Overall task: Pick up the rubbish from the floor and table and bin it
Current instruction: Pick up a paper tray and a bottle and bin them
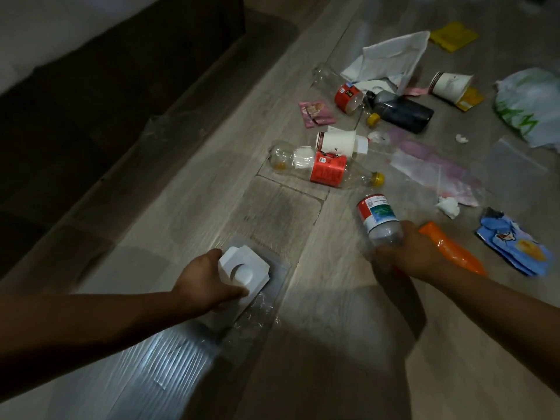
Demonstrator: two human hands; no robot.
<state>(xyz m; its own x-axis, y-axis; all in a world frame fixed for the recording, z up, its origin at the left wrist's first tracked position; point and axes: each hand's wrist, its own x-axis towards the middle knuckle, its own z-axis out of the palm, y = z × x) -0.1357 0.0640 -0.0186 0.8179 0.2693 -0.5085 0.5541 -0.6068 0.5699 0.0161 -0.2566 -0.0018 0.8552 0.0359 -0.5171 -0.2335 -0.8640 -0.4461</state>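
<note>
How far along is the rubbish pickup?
Done: nothing visibly binned; no bin in view. In hand: left hand grips a white cardboard insert, right hand holds a clear plastic bottle. Left: yellow-capped bottle, paper cup, blue wrapper and more on the floor.

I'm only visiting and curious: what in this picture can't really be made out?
Head view:
Clear bottle: near end hidden inside the right hand; label print too blurred to read.
Orange wrapper: near end covered by that hand, so whether it is held is unclear.
Plastic bag: cut off by the right edge.
White card insert: left side covered by the left hand.
Bin: not in frame.
</note>
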